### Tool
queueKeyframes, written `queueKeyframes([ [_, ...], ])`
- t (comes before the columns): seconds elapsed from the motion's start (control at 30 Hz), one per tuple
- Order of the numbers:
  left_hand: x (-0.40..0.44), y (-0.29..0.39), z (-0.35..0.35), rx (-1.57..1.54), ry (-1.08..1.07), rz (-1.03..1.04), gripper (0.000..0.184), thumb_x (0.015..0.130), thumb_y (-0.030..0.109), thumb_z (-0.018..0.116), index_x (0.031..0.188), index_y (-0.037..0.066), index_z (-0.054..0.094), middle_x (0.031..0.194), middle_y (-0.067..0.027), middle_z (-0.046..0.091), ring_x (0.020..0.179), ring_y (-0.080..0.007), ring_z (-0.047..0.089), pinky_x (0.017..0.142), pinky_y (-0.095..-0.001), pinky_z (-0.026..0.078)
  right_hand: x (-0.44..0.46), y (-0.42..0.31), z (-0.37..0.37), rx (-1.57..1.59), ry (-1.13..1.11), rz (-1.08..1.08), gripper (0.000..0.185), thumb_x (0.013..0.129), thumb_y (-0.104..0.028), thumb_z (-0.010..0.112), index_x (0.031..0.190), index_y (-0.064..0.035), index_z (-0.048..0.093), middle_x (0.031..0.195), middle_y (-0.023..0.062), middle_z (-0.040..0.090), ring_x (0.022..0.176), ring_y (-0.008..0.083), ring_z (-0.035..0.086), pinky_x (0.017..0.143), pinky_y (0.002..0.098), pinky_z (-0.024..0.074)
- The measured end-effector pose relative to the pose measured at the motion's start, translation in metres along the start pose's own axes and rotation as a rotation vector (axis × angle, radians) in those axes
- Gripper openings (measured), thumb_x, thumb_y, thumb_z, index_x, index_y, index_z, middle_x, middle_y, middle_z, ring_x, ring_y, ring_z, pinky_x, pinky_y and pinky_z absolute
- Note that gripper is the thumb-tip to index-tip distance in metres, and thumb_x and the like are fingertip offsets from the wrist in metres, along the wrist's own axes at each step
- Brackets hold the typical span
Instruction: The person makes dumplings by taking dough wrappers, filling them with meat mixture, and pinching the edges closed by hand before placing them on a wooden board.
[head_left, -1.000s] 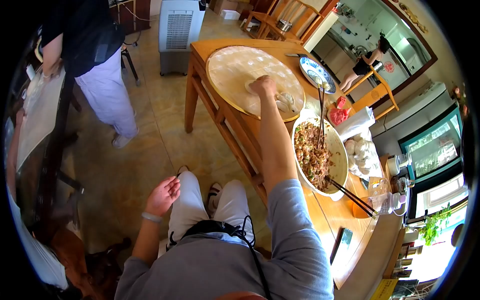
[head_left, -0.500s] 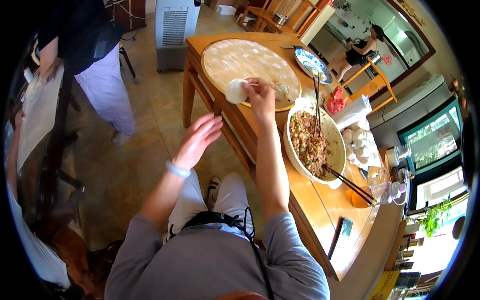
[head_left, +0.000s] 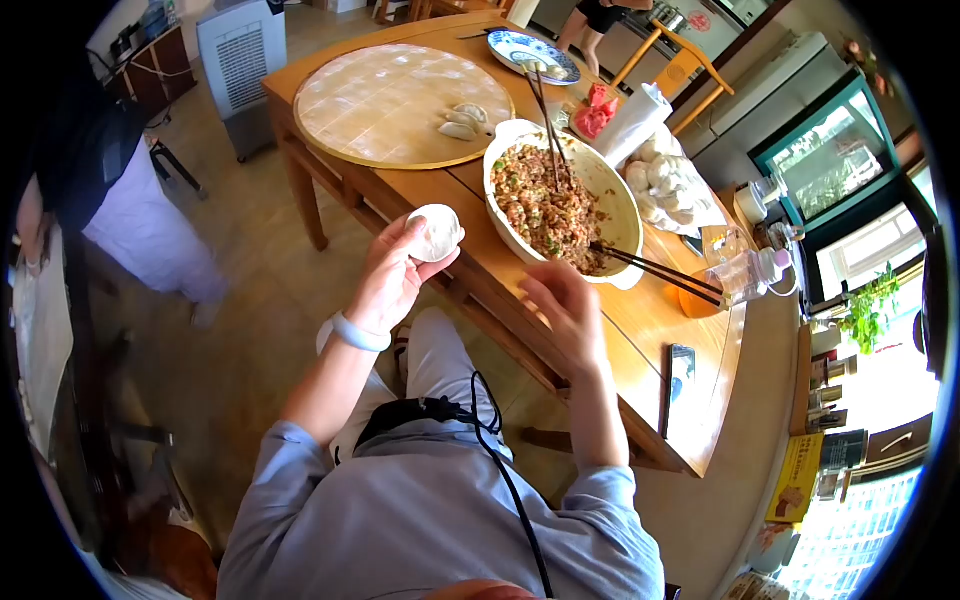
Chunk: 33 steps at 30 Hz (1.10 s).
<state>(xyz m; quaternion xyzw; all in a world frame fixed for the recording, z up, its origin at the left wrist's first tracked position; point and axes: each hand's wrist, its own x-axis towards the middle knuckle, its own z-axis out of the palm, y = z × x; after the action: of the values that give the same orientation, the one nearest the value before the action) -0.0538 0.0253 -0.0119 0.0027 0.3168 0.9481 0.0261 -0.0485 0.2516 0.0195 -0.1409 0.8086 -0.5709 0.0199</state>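
Observation:
A round white dumpling wrapper [head_left: 436, 234] rests in my left hand [head_left: 388, 275], held between thumb and fingers above the table's near edge. My right hand [head_left: 568, 312] is just below the large white bowl [head_left: 496, 218], its fingers loosely bent and apart, with nothing visible in them. Minced filling [head_left: 540, 205] with green bits lies in the bowl. One pair of chopsticks [head_left: 549, 125] stands in the filling, and a second pair [head_left: 665, 272] leans over the rim to the right. Several folded dumplings [head_left: 463, 122] sit on the floured round board [head_left: 385, 100].
A blue-and-white plate [head_left: 533, 55], a red plastic bag [head_left: 596, 110], a paper roll [head_left: 638, 122] and a bag of white round items [head_left: 668, 185] stand behind the bowl. A bottle [head_left: 750, 278] and a phone [head_left: 679, 385] lie to the right. Another person [head_left: 150, 200] stands at left.
The wrapper has passed from my right hand to my left. My right hand has moved from over the board to beside the bowl. The view has shifted, so the table appears further left.

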Motion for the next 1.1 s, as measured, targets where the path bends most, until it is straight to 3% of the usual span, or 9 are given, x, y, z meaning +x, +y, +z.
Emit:
queueKeyframes([
  [0.07, 0.004, 0.001, 0.008, -0.048, -0.022, -0.022, 0.026, 0.089, 0.013, 0.052, 0.112, 0.001, 0.052, 0.111, -0.0140, 0.058, 0.109, -0.0261, 0.054, 0.089, -0.0333, 0.049, -0.030, -0.023, -0.026, 0.269, 0.036, 0.163, 0.018, 0.086, -0.013, 0.057, 0.098, -0.0001, 0.057, 0.079, 0.0055, 0.063, 0.067, 0.0084, 0.057, 0.057, 0.0204, 0.0451],
  [0.17, 0.010, 0.000, 0.021, 0.054, -0.056, 0.011, 0.029, 0.089, 0.007, 0.051, 0.116, -0.001, 0.048, 0.114, -0.0157, 0.056, 0.109, -0.0268, 0.054, 0.091, -0.0335, 0.048, -0.050, -0.014, -0.065, 0.174, 0.177, 0.214, 0.019, 0.087, -0.019, 0.057, 0.097, -0.0024, 0.057, 0.077, 0.0061, 0.061, 0.064, 0.0105, 0.056, 0.053, 0.0190, 0.0410],
  [0.3, 0.028, -0.008, 0.029, 0.071, -0.069, 0.025, 0.030, 0.088, 0.002, 0.050, 0.117, -0.002, 0.047, 0.114, -0.0150, 0.055, 0.109, -0.0247, 0.054, 0.093, -0.0326, 0.047, -0.046, 0.030, -0.105, 0.256, 0.490, 0.260, 0.038, 0.082, -0.023, 0.063, 0.112, -0.0053, 0.047, 0.097, 0.0105, 0.057, 0.083, 0.0147, 0.055, 0.069, 0.0258, 0.0432],
  [0.37, 0.037, -0.012, 0.036, 0.097, -0.039, 0.040, 0.028, 0.087, 0.002, 0.051, 0.115, -0.002, 0.048, 0.111, -0.0124, 0.057, 0.104, -0.0212, 0.056, 0.091, -0.0326, 0.047, -0.032, 0.040, -0.116, 0.274, 0.617, 0.097, 0.040, 0.084, -0.019, 0.062, 0.118, -0.0088, 0.045, 0.098, 0.0026, 0.055, 0.083, 0.0077, 0.053, 0.065, 0.0191, 0.0425],
  [0.47, 0.051, -0.013, 0.042, 0.130, -0.065, 0.070, 0.026, 0.086, 0.003, 0.053, 0.112, 0.001, 0.051, 0.107, -0.0093, 0.059, 0.097, -0.0187, 0.059, 0.087, -0.0333, 0.050, -0.006, 0.023, -0.126, 0.245, 0.557, -0.017, 0.040, 0.085, -0.021, 0.061, 0.121, -0.0087, 0.048, 0.099, -0.0003, 0.053, 0.085, 0.0069, 0.052, 0.069, 0.0207, 0.0447],
  [0.53, 0.057, -0.012, 0.045, 0.135, -0.100, 0.068, 0.026, 0.086, 0.004, 0.053, 0.112, 0.002, 0.051, 0.107, -0.0097, 0.059, 0.098, -0.0189, 0.059, 0.087, -0.0340, 0.050, 0.010, 0.020, -0.132, 0.177, 0.442, -0.006, 0.024, 0.090, -0.024, 0.053, 0.100, -0.0028, 0.059, 0.088, 0.0032, 0.057, 0.078, 0.0086, 0.054, 0.069, 0.0229, 0.0475],
  [0.67, 0.058, -0.004, 0.051, 0.110, -0.107, 0.054, 0.026, 0.089, 0.009, 0.049, 0.113, -0.001, 0.050, 0.110, -0.0130, 0.058, 0.102, -0.0215, 0.058, 0.090, -0.0360, 0.048, 0.020, -0.026, -0.141, -0.111, 0.247, -0.056, 0.033, 0.092, -0.024, 0.044, 0.087, 0.0052, 0.059, 0.079, 0.0114, 0.062, 0.072, 0.0168, 0.060, 0.071, 0.0284, 0.0486],
  [0.93, 0.064, -0.003, 0.048, 0.031, -0.105, 0.052, 0.030, 0.091, 0.005, 0.036, 0.116, -0.007, 0.047, 0.116, -0.0181, 0.054, 0.109, -0.0255, 0.052, 0.095, -0.0378, 0.044, 0.032, -0.052, -0.113, -0.140, 0.054, -0.233, 0.012, 0.083, -0.008, 0.057, 0.088, 0.0020, 0.059, 0.078, 0.0062, 0.059, 0.071, 0.0114, 0.056, 0.065, 0.0245, 0.0440],
  [1.1, 0.066, 0.000, 0.038, 0.090, -0.045, 0.086, 0.029, 0.090, 0.006, 0.036, 0.116, -0.004, 0.047, 0.114, -0.0163, 0.055, 0.106, -0.0227, 0.054, 0.091, -0.0353, 0.044, 0.052, -0.038, -0.094, -0.177, 0.071, -0.212, 0.016, 0.083, -0.014, 0.061, 0.090, 0.0010, 0.063, 0.072, 0.0051, 0.062, 0.067, 0.0096, 0.056, 0.060, 0.0241, 0.0442],
])
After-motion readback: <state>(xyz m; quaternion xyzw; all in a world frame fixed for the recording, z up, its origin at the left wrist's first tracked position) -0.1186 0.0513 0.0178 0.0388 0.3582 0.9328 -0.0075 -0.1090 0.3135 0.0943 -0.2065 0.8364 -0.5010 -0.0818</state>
